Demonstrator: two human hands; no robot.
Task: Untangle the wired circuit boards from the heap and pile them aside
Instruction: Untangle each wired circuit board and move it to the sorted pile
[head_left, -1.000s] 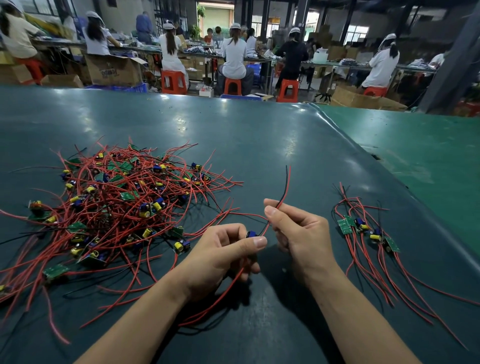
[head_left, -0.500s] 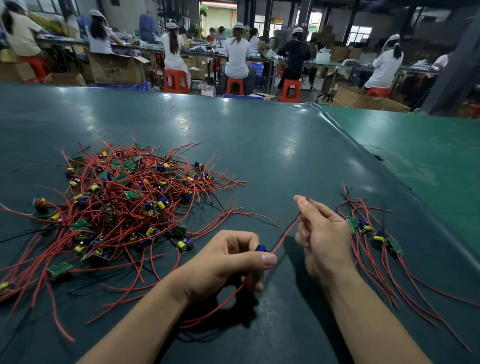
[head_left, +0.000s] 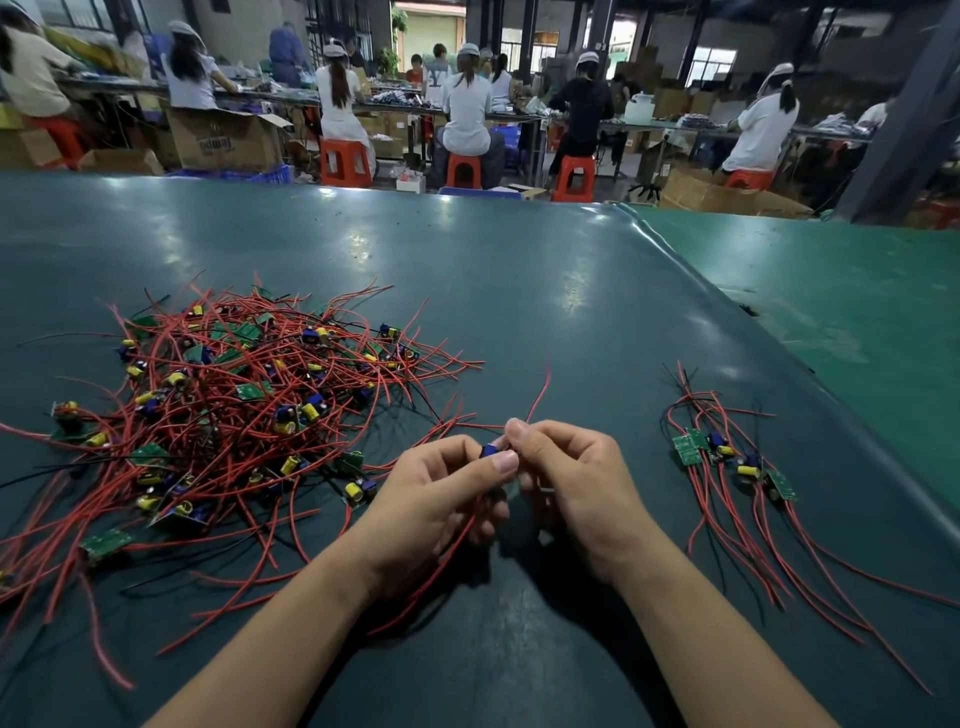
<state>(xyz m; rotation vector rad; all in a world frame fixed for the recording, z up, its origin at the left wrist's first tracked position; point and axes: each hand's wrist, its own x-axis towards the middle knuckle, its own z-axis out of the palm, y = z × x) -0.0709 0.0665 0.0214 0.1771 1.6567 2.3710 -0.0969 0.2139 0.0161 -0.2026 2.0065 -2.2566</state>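
A tangled heap (head_left: 234, 410) of small green circuit boards with red and black wires lies on the left of the dark green table (head_left: 519, 291). A small sorted pile (head_left: 727, 462) of boards with straightened wires lies on the right. Between them, my left hand (head_left: 441, 499) is shut on one wired circuit board (head_left: 488, 451), of which only a blue part shows between thumb and fingers. My right hand (head_left: 571, 478) pinches that board's red wire (head_left: 540, 389), which rises above the fingertips. More of its red wires hang below my left hand.
A lighter green table surface (head_left: 841, 291) adjoins on the right, past a raised seam. Beyond the far table edge, several people sit on red stools (head_left: 345, 163) at work benches, with cardboard boxes (head_left: 223, 137) on the floor.
My right hand has come back from near the sorted pile to meet my left hand. It now pinches a wire close to the board. My left hand has kept its grip.
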